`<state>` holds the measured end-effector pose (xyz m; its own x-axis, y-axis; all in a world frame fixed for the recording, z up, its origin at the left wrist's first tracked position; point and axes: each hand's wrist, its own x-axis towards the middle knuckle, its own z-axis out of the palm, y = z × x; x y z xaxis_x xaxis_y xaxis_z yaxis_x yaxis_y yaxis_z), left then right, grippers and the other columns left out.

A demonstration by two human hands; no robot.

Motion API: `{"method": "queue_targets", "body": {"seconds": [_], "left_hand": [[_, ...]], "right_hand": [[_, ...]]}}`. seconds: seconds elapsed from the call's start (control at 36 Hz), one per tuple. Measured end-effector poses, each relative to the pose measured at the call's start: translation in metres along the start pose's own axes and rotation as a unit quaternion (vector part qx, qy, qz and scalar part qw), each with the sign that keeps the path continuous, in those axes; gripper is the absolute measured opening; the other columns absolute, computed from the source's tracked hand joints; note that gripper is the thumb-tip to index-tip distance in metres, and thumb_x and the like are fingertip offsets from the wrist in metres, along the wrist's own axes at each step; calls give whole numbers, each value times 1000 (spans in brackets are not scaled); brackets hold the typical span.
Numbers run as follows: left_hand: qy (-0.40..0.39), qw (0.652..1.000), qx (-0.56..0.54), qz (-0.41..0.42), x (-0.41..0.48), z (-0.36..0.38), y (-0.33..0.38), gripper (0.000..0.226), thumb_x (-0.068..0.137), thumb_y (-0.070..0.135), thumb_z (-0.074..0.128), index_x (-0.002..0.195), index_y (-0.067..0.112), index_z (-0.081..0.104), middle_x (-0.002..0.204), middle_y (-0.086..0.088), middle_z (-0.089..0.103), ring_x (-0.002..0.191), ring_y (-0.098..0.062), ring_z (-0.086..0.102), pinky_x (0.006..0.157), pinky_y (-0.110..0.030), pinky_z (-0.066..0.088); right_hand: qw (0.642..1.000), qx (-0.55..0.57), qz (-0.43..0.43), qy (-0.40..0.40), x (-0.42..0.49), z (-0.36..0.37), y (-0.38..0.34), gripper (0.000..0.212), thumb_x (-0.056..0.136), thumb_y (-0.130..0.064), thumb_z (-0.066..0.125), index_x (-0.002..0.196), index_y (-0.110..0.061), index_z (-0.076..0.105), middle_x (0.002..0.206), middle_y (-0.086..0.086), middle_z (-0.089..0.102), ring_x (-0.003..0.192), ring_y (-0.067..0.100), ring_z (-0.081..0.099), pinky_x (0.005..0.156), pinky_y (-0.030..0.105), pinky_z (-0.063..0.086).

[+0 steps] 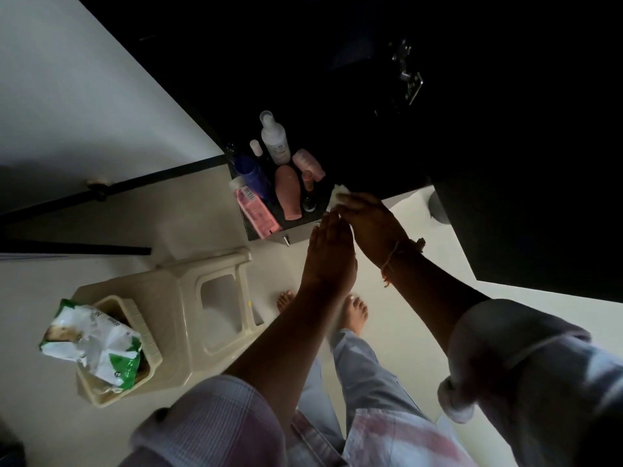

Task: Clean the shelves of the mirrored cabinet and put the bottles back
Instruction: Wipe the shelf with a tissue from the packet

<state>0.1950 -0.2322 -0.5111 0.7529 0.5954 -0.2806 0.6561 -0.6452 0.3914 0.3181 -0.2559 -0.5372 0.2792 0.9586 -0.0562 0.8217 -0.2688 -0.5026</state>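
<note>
The dark cabinet shelf (290,227) holds several bottles at its left end: a white spray bottle (274,138), a blue bottle (253,175), a peach tube (289,192), a pink bottle (308,163) and a pink flat pack (258,210). My right hand (367,220) presses a white wipe (338,193) on the shelf's front edge, just right of the bottles. My left hand (328,256) is held flat with straight fingers right below the edge, fingertips next to the right hand, holding nothing.
A cream plastic stool (209,298) stands on the floor at lower left, with a green-and-white wipes pack (94,345) in a small tub (101,396) on it. A dark rod (135,183) crosses the left. My bare feet (354,313) stand under the cabinet.
</note>
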Motion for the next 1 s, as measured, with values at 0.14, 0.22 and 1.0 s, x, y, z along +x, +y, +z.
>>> {"method": "queue_targets", "body": {"seconds": [0.14,0.22,1.0], "left_hand": [[-17,1000,18,3,2,-1,-1,70,94,18,54,149,-4,18,158,-24,15,148,-34,11,121,-43,12],[-19,1000,24,6,3,-2,-1,68,95,19,53,150,-3,18,159,-22,11,149,-33,8,121,-42,9],[-43,999,32,-5,-17,1,-9,68,96,19,51,150,-3,16,160,-20,8,149,-31,6,120,-42,6]], "right_hand": [[993,-109,41,5,-16,-20,20,36,97,-13,43,131,-7,55,142,6,49,137,19,37,117,29,24],[982,-115,148,30,-20,-26,38,37,95,-4,43,129,-3,56,141,15,49,135,30,41,114,41,32],[957,-226,173,55,-34,-20,29,43,92,-7,32,128,-10,56,122,17,61,110,35,58,82,42,55]]}}
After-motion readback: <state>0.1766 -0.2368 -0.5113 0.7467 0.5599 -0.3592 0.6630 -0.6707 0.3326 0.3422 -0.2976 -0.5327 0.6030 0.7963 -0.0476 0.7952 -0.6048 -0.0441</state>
